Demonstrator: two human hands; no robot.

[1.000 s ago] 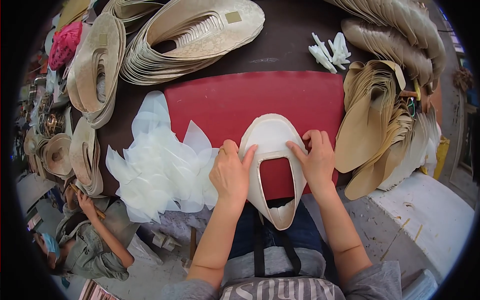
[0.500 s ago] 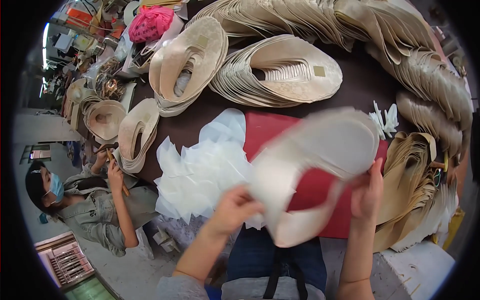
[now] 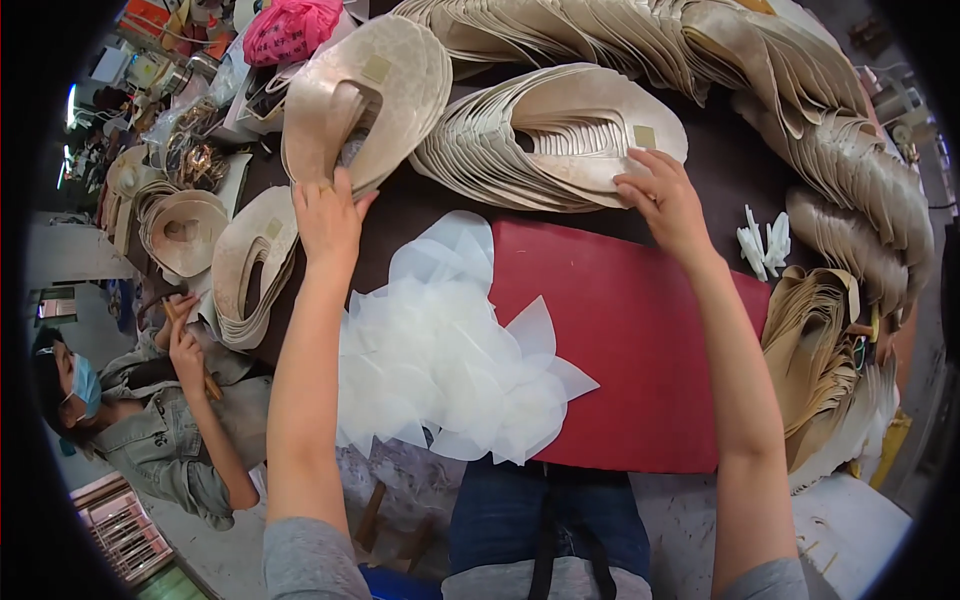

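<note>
A stack of beige, patterned shoe uppers (image 3: 405,95) with oval openings lies at the upper left. At its near edge my left hand (image 3: 330,222) is closed on the top shoe upper, thumb out to the right. A thicker stack of similar shoe uppers (image 3: 580,185) lies right of it. Over the near right end of that stack, close to a small square patch on the top piece, my right hand (image 3: 668,205) has its fingers apart. Translucent white leaf-shaped sheets (image 3: 450,360) are heaped below, partly over a red board (image 3: 640,340).
Long fanned rows of uppers (image 3: 560,35) curve along the back and right. Small white strips (image 3: 765,243) and tan pieces (image 3: 810,330) lie at the right. A masked co-worker (image 3: 170,430) at the left holds a wooden-handled tool (image 3: 208,375). A pink bag (image 3: 290,30) sits at the back.
The single upper held over the red board has gone from there. My left hand moved up to the left stack, my right hand up to the right stack. The view shifted slightly.
</note>
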